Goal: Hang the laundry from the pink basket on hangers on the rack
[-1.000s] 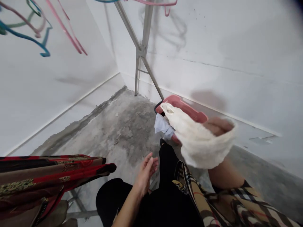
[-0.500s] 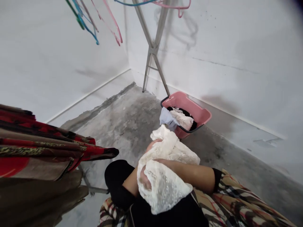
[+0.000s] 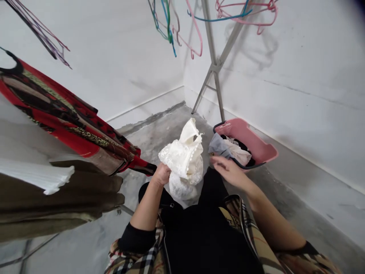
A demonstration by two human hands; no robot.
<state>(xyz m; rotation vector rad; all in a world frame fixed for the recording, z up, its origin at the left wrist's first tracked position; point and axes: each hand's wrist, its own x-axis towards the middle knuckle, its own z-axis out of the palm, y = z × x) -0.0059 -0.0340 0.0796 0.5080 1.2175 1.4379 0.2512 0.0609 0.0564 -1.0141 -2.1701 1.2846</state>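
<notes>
My left hand [image 3: 162, 174] is closed on a white lace garment [image 3: 185, 152] with a beaded-looking edge, which hangs bunched in front of my lap. Apart from the garment, my right hand [image 3: 229, 171] is open and slightly curled, with no item visible in it. Its fingers are close to a pale grey-blue cloth [image 3: 219, 145] draped over the near edge of a pink laundry basket [image 3: 264, 146]. Inside the basket lie a pale pink cloth [image 3: 238, 152] and some black clothing.
Plastic hangers [image 3: 196, 42] hang from above by a metal rack [image 3: 215, 68] in the corner. To the left hang a red patterned garment [image 3: 65, 114], a brown cloth [image 3: 57, 205] and a white pleated piece [image 3: 37, 175]. White walls meet the grey concrete floor [image 3: 145, 140].
My hands have separated: the right has let go of the white garment and moved right toward the basket. The left keeps hold of it. The view has swung left.
</notes>
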